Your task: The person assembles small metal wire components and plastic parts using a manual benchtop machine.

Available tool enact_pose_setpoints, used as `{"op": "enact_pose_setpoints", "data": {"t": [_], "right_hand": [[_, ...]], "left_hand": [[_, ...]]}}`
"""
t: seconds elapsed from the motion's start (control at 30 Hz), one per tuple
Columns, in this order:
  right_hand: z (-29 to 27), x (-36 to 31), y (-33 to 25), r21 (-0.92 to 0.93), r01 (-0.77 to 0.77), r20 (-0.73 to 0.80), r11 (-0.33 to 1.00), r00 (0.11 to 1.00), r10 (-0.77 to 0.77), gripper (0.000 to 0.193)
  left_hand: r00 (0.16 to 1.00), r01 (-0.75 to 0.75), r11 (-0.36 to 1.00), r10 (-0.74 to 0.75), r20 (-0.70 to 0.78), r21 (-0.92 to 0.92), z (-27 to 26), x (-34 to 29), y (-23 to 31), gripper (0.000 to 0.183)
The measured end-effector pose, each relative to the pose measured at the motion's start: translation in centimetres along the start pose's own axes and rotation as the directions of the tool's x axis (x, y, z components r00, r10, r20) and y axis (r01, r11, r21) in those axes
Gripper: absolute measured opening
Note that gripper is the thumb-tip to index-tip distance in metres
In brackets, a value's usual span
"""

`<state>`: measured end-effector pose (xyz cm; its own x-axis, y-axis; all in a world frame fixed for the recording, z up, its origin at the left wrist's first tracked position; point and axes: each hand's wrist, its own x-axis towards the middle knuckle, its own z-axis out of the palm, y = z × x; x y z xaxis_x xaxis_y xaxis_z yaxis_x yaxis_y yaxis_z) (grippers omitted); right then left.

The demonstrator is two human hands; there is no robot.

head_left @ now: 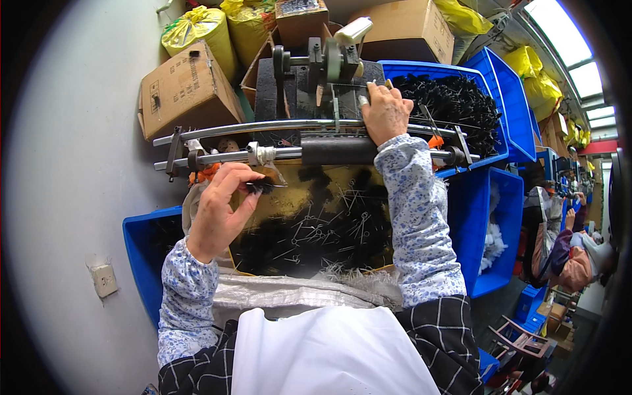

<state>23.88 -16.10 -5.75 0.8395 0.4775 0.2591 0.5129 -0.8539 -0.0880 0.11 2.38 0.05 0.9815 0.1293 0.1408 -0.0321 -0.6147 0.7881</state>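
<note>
While the right hand (385, 112) rests closed over the upper metal rail (263, 126) of the small black machine (316, 72), the left hand (217, 210) pinches a little black bristle brush (262, 187) between thumb and fingertips, just above the tray of loose brushes (309, 230). It looks featherlight, with soft bristles and a thin, bendable wire stem; the tuft seems the safest hold.
</note>
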Motion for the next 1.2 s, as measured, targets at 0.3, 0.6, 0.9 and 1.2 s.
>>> {"op": "enact_pose_setpoints", "data": {"t": [0.3,0.6,0.9,1.2], "right_hand": [[-0.1,2.8,5.7,0.078,0.033,0.113,0.996,0.993,-0.041,0.026],[-7.4,-1.4,2.8,0.036,0.128,-0.250,0.991,0.961,-0.116,0.017],[-4.7,-3.9,-2.5,0.226,0.211,-0.030,0.951,0.977,-0.210,0.015],[-0.2,0.8,-0.1,0.002,0.063,0.015,0.998,0.998,-0.063,0.022]], "left_hand": [[1.000,0.018,0.964,-0.015,0.013,-0.264,1.5,0.8,0.1,0.019],[0.999,0.032,0.903,-0.035,0.000,-0.428,4.6,1.5,-0.1,0.021],[0.972,0.164,0.972,-0.131,0.194,-0.166,3.6,-0.7,-1.9,0.038],[0.719,0.113,0.961,-0.253,0.647,0.251,4.4,-2.2,-4.7,0.043]]}}
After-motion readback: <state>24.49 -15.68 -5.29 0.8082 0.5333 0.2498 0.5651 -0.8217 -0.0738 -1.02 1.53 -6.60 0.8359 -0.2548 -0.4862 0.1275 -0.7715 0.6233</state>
